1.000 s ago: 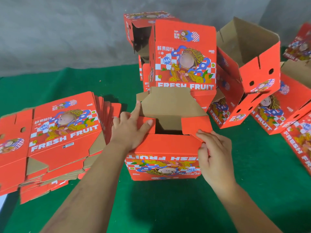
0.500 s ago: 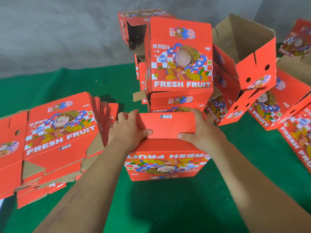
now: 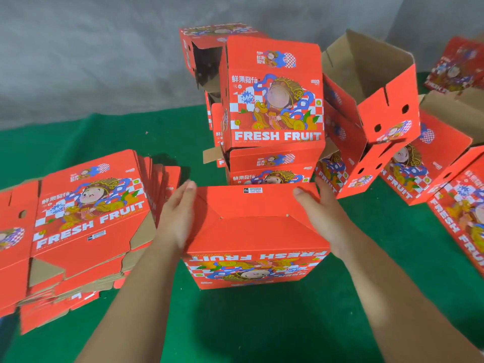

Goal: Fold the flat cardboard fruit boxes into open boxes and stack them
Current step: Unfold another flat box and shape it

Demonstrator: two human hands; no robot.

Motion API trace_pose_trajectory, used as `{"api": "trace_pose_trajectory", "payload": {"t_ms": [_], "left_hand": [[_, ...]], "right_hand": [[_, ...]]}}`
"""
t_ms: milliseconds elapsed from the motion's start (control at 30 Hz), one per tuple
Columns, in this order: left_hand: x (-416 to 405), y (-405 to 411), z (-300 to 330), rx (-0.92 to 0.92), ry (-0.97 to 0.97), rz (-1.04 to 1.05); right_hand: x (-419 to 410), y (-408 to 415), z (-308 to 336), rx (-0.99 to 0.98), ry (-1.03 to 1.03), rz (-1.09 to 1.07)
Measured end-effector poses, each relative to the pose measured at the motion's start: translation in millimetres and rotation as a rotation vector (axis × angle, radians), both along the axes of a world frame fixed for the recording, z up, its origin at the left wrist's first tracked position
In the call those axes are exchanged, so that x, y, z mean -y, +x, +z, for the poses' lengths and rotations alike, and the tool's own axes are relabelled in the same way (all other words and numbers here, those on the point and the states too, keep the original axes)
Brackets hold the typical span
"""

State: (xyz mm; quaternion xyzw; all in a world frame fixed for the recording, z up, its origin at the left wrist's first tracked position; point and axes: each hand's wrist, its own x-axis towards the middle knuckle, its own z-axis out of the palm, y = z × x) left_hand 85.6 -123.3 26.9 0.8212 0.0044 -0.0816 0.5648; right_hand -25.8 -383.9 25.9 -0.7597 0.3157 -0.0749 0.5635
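Observation:
A red fruit box [image 3: 255, 231] stands upside down on the green cloth in front of me, its print inverted and its bottom flaps folded shut on top. My left hand [image 3: 176, 218] lies flat against its left side with straight fingers. My right hand [image 3: 320, 217] presses on its right side, thumb over the top edge. A pile of flat red boxes [image 3: 78, 226] lies to the left. Behind the box rises a stack of folded boxes [image 3: 275, 100].
More folded boxes [image 3: 372, 106] lie tipped at the back right, one showing its brown inside. Others [image 3: 458, 205] spread along the right edge. A grey wall [image 3: 91, 53] closes off the back. Green cloth [image 3: 262, 323] covers the surface near me.
The open bottom flaps have been folded down and closed. Both hands moved from the top flaps out to the box's left and right sides.

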Motion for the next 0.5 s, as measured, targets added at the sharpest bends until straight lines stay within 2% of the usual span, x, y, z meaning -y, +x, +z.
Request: {"api": "trace_pose_trajectory", "payload": {"t_ms": [33, 100, 167, 267, 333, 400, 500], "left_hand": [[2, 1, -1, -0.066, -0.027, 0.026], [-9, 8, -6, -0.211, -0.279, 0.062], [-10, 1, 3, -0.303, -0.505, 0.154], [12, -19, 14, -0.309, -0.415, 0.118], [16, -40, 7, -0.362, -0.521, 0.084], [20, -57, -1, -0.358, -0.582, 0.023], [32, -69, -12, -0.343, -0.712, 0.121]], "right_hand": [[0, -1, 2, -0.030, 0.106, -0.020], [3, 3, 7, -0.073, 0.249, -0.064], [17, -6, 1, -0.015, 0.246, -0.030], [24, -15, 13, -0.008, 0.205, -0.108], [19, -28, 20, -0.022, 0.218, -0.209], [17, -54, 21, 0.030, 0.189, -0.205], [18, -69, 17, 0.089, 0.070, -0.289]]}}
